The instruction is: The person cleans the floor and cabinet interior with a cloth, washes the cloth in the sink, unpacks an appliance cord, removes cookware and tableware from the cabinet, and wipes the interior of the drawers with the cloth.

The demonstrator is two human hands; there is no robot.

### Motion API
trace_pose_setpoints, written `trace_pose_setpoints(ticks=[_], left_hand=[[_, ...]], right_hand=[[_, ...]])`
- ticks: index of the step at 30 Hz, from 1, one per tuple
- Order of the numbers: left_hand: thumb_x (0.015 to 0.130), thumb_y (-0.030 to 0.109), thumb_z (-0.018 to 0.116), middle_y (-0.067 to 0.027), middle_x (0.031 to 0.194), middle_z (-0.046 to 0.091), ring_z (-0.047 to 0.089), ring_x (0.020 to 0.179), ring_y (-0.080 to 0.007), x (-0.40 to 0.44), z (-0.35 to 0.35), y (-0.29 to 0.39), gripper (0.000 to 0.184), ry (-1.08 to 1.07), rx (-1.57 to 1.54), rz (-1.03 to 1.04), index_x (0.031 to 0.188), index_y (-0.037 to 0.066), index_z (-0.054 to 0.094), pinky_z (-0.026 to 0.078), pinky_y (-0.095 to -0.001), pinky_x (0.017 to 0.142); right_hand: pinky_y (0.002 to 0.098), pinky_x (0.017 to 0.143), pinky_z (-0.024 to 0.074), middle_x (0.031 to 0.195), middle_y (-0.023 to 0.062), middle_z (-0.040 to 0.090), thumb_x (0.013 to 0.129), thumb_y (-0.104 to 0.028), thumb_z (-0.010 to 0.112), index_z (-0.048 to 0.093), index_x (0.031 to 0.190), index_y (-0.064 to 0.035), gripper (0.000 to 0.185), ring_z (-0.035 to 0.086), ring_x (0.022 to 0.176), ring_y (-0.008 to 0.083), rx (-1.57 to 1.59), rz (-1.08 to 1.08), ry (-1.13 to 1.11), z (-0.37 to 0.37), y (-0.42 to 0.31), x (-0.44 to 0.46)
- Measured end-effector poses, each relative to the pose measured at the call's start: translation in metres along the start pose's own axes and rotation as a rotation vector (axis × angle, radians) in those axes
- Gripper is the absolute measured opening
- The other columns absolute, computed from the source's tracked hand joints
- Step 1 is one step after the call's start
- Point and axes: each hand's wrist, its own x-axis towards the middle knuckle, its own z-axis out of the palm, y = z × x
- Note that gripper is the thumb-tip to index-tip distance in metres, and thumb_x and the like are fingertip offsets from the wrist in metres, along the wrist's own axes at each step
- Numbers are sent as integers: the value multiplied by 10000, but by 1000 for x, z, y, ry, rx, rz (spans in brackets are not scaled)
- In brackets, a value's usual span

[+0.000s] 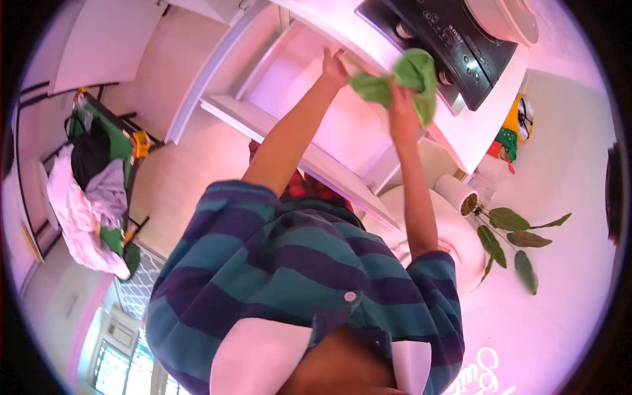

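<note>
A bunched green cloth (416,72) hangs over the open white drawer beside the counter edge. My right hand (403,108) is closed around it, its folds spreading above and to the left of the fingers. My left hand (335,69) is above the drawer's inside, near the counter edge and just left of the cloth. Its thumb and a finger look apart, with no held object visible; the other fingers are partly hidden. The white drawer (263,125) is pulled out in front of my body.
On the white counter (471,125) sits a black induction cooktop (454,49) with a pale pot (507,20) on it. A potted plant (457,194) is at the right. Far left, clothes (79,210) lie on a green-topped stand (115,108).
</note>
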Motion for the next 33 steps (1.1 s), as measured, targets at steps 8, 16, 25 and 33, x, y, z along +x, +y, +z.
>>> trace_pose_setpoints(ticks=[8, 16, 25, 33], left_hand=[[740, 748, 67, -69, 1202, 451, 362, 1141, -224, 3, 17, -4, 901, 226, 280, 12, 1262, 74, 356, 179, -459, 974], [655, 783, -74, -86, 1242, 442, 370, 1164, -222, -43, -2, 15, 1045, 271, 321, -134, 1258, 62, 384, 102, -460, 1014], [620, 806, -74, -145, 1210, 486, 411, 1162, -263, -38, -40, 33, 1129, 213, 94, -198, 1170, -16, 470, 185, -393, 1030], [645, 779, -96, -141, 1098, 566, 509, 1036, -296, -31, -42, 17, 1101, 375, 221, -111, 1109, -3, 525, 122, -450, 1023]], right_hand=[[362, 900, 359, 1255, 145, 434, 616, 112, 439, 434, 1262, -131, 691, 405, 1162, 304, -84, -264, -145, -68, 104, -112], [387, 825, 401, 992, 136, 545, 701, -10, 518, 481, 1155, -82, 461, 496, 912, 311, 242, -275, -487, 34, 85, -42], [327, 989, 289, 1346, 130, 292, 854, -89, 374, 228, 1334, -61, 502, 341, 1196, 251, 62, -753, -87, 52, -82, 90], [379, 1074, 156, 1396, 118, 204, 895, -118, 279, 192, 1340, -43, 460, 193, 1289, 257, -425, -538, -719, -10, 73, -50]])
